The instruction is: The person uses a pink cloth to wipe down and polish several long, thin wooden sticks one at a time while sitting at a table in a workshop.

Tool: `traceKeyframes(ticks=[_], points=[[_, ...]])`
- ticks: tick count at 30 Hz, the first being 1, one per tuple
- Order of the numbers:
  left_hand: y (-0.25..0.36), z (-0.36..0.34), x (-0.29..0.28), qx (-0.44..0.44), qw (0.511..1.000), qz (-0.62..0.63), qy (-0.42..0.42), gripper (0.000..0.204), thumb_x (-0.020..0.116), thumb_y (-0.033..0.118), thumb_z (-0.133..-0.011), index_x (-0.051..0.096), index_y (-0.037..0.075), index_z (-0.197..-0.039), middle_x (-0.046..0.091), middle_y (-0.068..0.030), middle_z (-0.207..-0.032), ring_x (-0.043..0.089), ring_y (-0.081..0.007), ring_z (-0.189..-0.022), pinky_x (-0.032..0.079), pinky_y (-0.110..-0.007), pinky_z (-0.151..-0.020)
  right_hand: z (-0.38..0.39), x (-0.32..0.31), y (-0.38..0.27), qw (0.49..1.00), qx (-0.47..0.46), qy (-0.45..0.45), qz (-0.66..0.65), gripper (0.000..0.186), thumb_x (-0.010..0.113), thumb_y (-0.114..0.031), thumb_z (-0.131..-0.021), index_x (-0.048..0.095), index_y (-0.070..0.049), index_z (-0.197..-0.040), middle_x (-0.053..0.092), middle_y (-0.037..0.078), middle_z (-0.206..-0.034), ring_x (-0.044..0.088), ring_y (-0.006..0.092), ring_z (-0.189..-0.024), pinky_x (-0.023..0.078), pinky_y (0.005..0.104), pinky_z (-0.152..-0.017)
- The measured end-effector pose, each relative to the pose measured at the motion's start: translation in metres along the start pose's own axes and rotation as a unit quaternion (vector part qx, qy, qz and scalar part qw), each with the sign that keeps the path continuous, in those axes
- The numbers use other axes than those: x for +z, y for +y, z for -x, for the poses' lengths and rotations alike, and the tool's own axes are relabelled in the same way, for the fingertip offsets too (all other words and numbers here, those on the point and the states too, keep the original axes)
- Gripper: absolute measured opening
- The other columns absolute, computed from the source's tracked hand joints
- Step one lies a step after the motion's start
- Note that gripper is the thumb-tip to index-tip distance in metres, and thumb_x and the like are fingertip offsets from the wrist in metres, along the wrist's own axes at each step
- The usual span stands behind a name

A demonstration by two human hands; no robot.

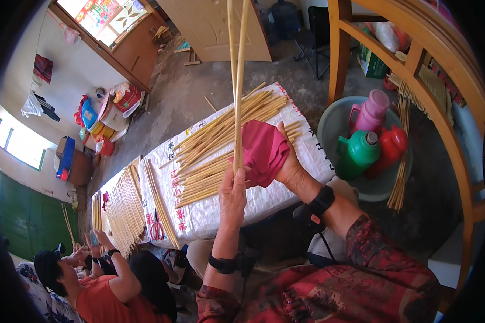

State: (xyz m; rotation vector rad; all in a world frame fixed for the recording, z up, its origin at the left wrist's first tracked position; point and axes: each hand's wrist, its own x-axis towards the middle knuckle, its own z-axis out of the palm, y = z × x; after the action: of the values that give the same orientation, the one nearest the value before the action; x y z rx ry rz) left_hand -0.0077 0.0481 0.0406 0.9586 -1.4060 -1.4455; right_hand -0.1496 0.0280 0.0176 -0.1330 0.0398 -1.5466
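Observation:
My left hand [232,192] grips the lower end of two long pale bamboo sticks [237,81] that rise straight up past the top of the view. My right hand [289,161] presses a folded magenta cloth [263,151] against those sticks at mid-height. Both wrists wear black bands. Beneath the hands a white woven sack [221,207] lies spread out, and a loose pile of bamboo sticks [221,142] rests on it.
A grey basin [334,121] at right holds pink, green and red thermos jugs. A wooden chair frame [431,102] stands at far right with stick bundles beside it. Red scissors [157,230] lie on the sack. Another person in orange [99,290] sits lower left near more sticks [125,207].

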Motion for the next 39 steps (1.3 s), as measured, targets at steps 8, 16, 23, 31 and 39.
traceKeyframes(ticks=[8,16,23,31,39], points=[[-0.002,-0.007,-0.017,0.046,0.994,-0.082,0.052,0.022,0.043,0.023,-0.088,0.055,0.005,-0.085,0.043,0.0049,-0.065,0.035,-0.0028,-0.055,0.03,-0.017,-0.05,0.017,0.007,0.008,0.997,0.068,0.009,0.031,0.061,0.035,-0.053,-0.082,0.039,-0.003,-0.116,0.048,0.013,-0.112,0.048,0.0228,-0.103,0.039,0.0359,-0.09],[-0.014,-0.018,-0.039,0.027,0.986,-0.156,0.045,0.023,0.042,0.022,-0.088,0.053,0.004,-0.08,0.045,0.0024,-0.065,0.038,-0.0035,-0.051,0.032,-0.017,-0.043,0.025,-0.007,0.028,0.995,0.046,0.059,0.073,0.048,0.033,-0.043,-0.087,0.04,-0.005,-0.116,0.048,0.009,-0.114,0.046,0.0203,-0.105,0.036,0.036,-0.091],[-0.023,0.002,-0.032,-0.067,0.992,-0.107,0.025,0.025,0.042,0.021,-0.087,0.05,-0.003,-0.084,0.048,-0.008,-0.073,0.052,-0.013,-0.057,0.048,-0.024,-0.042,0.02,-0.014,0.025,0.979,-0.032,0.099,0.176,0.047,0.039,-0.039,-0.086,0.04,-0.003,-0.116,0.049,0.008,-0.113,0.047,0.0177,-0.103,0.036,0.0327,-0.091],[-0.039,0.016,-0.031,-0.024,0.959,-0.281,-0.019,0.008,0.044,0.008,-0.08,0.044,0.001,-0.077,0.05,-0.0158,-0.057,0.053,-0.0312,-0.056,0.04,-0.039,-0.045,0.028,-0.013,0.047,0.935,0.023,0.027,0.353,0.031,0.044,-0.035,-0.086,0.051,-0.007,-0.098,0.052,-0.002,-0.076,0.047,0.005,-0.063,0.038,0.0183,-0.055],[-0.03,0.034,0.005,0.0,0.961,-0.27,-0.063,0.01,0.043,0.01,-0.082,0.041,0.0,-0.084,0.05,-0.0184,-0.056,0.053,-0.0335,-0.054,0.04,-0.039,-0.047,0.023,-0.024,0.041,0.908,-0.152,0.149,0.36,0.022,0.055,-0.028,-0.08,0.05,-0.009,-0.089,0.052,-0.003,-0.066,0.046,0.0051,-0.048,0.035,0.0181,-0.04]])
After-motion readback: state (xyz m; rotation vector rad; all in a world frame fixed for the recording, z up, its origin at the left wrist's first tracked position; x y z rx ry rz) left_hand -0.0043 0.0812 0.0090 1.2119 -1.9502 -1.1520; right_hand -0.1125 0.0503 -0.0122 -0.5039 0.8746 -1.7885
